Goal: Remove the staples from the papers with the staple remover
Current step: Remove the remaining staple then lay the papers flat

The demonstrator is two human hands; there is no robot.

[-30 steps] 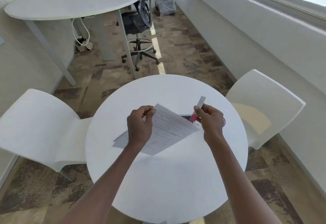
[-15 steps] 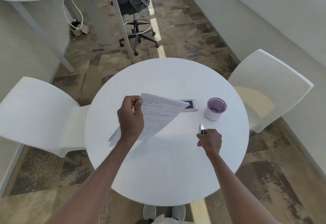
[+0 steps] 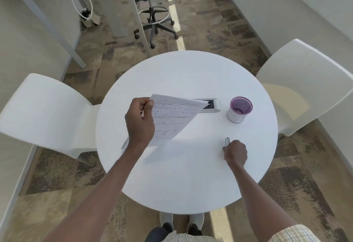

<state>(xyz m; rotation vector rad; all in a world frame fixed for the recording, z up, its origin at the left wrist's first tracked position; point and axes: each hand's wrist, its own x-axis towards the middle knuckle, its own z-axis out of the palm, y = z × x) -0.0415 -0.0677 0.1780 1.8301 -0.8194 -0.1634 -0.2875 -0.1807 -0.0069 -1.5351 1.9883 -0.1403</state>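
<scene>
Round white table [image 3: 191, 175] noted; our left hand [image 3: 140, 121] pinches the printed white papers [image 3: 172, 117] aloft at their left edge, presumably for access, while our right hand [image 3: 236, 153] grips the slim metal staple remover [image 3: 227, 141] low at near right, apparently idle

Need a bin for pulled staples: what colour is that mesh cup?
Purple mesh cup with a white lower band, head view.

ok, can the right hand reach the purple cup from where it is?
Probably yes: bare table lies between the right hand and the purple cup, but it grips the staple remover.
</scene>
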